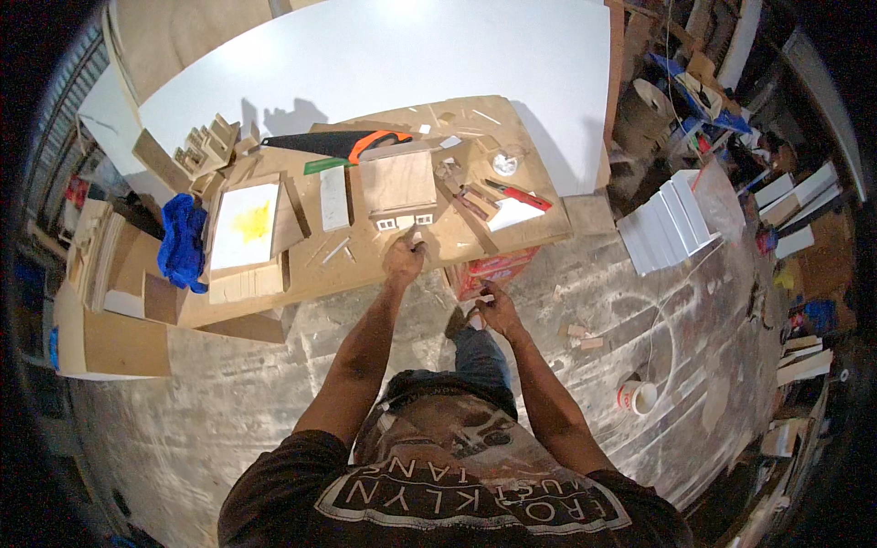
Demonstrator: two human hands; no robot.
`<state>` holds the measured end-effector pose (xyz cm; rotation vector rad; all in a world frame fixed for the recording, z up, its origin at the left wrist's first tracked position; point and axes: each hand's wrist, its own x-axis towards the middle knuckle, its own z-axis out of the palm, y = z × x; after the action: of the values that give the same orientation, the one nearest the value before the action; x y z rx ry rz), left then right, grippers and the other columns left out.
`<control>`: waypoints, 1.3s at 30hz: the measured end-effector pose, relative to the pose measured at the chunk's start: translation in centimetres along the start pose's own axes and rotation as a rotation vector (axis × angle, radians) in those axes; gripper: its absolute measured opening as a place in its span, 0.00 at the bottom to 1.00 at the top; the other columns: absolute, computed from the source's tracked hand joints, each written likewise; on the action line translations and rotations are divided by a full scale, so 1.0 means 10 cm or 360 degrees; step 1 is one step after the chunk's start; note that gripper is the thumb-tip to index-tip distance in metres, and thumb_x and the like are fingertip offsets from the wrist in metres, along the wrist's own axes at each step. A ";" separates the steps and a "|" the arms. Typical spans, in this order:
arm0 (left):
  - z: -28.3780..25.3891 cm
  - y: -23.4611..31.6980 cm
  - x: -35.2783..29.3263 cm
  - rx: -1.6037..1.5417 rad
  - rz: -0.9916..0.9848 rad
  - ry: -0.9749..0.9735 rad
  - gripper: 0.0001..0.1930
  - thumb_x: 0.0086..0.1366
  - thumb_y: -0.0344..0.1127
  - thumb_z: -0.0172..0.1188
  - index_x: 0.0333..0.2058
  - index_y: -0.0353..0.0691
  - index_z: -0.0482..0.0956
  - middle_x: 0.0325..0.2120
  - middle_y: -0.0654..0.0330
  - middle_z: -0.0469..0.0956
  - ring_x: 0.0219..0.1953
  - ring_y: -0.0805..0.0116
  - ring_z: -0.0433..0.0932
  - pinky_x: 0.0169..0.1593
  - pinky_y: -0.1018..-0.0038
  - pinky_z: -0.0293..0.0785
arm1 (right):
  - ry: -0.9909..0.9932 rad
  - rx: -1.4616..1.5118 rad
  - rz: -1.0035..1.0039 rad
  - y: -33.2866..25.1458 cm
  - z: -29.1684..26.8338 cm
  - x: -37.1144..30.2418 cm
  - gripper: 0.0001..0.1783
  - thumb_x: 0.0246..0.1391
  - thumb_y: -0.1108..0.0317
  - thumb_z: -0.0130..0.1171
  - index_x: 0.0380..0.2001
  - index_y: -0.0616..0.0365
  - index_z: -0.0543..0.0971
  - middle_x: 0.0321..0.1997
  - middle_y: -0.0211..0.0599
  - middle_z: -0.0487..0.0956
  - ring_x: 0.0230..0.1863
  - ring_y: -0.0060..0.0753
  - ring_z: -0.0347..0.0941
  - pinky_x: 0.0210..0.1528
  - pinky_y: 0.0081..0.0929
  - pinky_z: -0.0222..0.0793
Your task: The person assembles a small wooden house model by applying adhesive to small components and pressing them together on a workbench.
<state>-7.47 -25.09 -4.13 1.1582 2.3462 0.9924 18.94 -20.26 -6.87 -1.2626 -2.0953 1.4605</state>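
A small wooden model house (398,183) stands near the front edge of the workbench, its front wall bearing little white window frames (423,219). My left hand (403,259) is at that front wall, fingers drawn together and fingertips by the frames. Something pale shows at its fingertips, too small to name. Lower and to the right, in front of the bench, my right hand (500,310) is closed on a small white piece (487,294).
Across the bench (365,260) lie a handsaw (338,143), a red utility knife (518,194), a pale strip (335,198), a yellow-stained white sheet (245,226) and a blue bundle (183,242). A large white panel (384,59) stands behind. A cup (637,396) and wood offcuts (585,338) are on the floor, right.
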 end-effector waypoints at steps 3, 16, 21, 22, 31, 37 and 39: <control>0.06 0.05 0.01 -0.0005 -0.0058 -0.0056 0.28 0.58 0.44 0.62 0.58 0.51 0.73 0.40 0.50 0.80 0.40 0.54 0.81 0.44 0.63 0.75 | 0.0026 0.0152 0.0013 0.02 -0.04 -0.07 0.26 0.54 0.64 0.58 0.56 0.60 0.70 0.46 0.53 0.80 0.45 0.53 0.79 0.48 0.41 0.73; -0.96 -0.75 -0.33 -0.0152 0.0122 0.0332 0.11 0.61 0.35 0.60 0.37 0.33 0.84 0.28 0.50 0.83 0.30 0.64 0.81 0.37 0.70 0.75 | 0.0612 0.0067 -0.0414 -0.14 0.07 0.76 0.16 0.57 0.61 0.55 0.27 0.66 0.78 0.19 0.54 0.74 0.23 0.47 0.76 0.28 0.42 0.67; -1.67 -0.03 -0.08 0.0476 0.0025 0.0486 0.15 0.60 0.33 0.65 0.44 0.33 0.79 0.33 0.51 0.79 0.33 0.64 0.77 0.38 0.70 0.74 | 0.0492 0.0251 -0.0625 -0.48 -0.11 0.99 0.20 0.55 0.62 0.58 0.16 0.64 0.71 0.17 0.55 0.69 0.20 0.50 0.72 0.25 0.43 0.64; -1.82 0.12 -0.03 0.0592 0.0165 0.0448 0.19 0.58 0.32 0.66 0.48 0.34 0.77 0.37 0.49 0.77 0.37 0.60 0.76 0.41 0.69 0.74 | 0.0387 0.0061 -0.0721 -0.50 -0.17 1.03 0.15 0.54 0.63 0.60 0.20 0.62 0.72 0.18 0.52 0.70 0.21 0.48 0.73 0.26 0.42 0.66; -1.96 0.52 0.12 0.0757 -0.0080 0.0092 0.37 0.52 0.29 0.70 0.61 0.37 0.65 0.57 0.41 0.66 0.62 0.46 0.63 0.63 0.59 0.64 | -0.0310 -0.0053 -0.0808 -0.31 -0.81 1.28 0.13 0.52 0.63 0.62 0.33 0.63 0.76 0.26 0.50 0.77 0.31 0.51 0.75 0.35 0.43 0.69; -1.71 -0.02 -0.46 0.0422 -0.0872 -0.0384 0.40 0.52 0.44 0.72 0.62 0.39 0.64 0.60 0.43 0.66 0.60 0.47 0.67 0.60 0.60 0.68 | -0.0379 -0.0190 -0.0710 -0.20 -1.12 1.35 0.16 0.55 0.58 0.60 0.27 0.62 0.77 0.22 0.47 0.75 0.26 0.50 0.73 0.31 0.42 0.67; -1.63 -0.12 -0.65 0.0399 -0.0749 -0.0291 0.40 0.51 0.44 0.73 0.61 0.40 0.66 0.58 0.44 0.69 0.56 0.48 0.71 0.56 0.60 0.73 | -0.0384 -0.0285 -0.0750 -0.16 -1.11 1.39 0.16 0.56 0.57 0.60 0.26 0.62 0.77 0.21 0.45 0.75 0.24 0.49 0.72 0.30 0.41 0.66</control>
<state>-13.40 -37.93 6.42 0.6810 2.4698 0.4232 17.44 -2.76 -3.79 -0.5940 -2.5053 1.2812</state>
